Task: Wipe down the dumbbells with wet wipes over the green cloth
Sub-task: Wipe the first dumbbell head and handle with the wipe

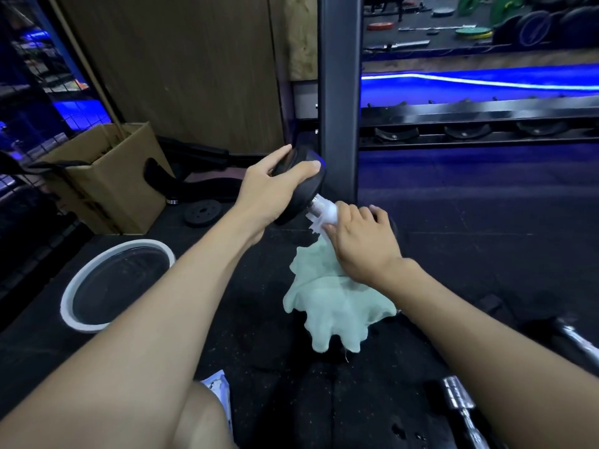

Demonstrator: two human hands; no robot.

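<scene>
The left hand [272,189] is gripping the black end of a dumbbell [301,189], tilting it up off the floor [486,238]. The right hand [359,241] is closing around a white wet wipe [324,217] wrapped on the dumbbell's metal handle. The green cloth [330,306] is lying crumpled on the floor just under both hands. A white-rimmed basin [69,296] is sitting to the left, and 2 more dumbbell handles [460,403] are lying at the lower right.

No legible text — cardboard box [107,176] print and packet [217,388] markings too blurred to read.
</scene>
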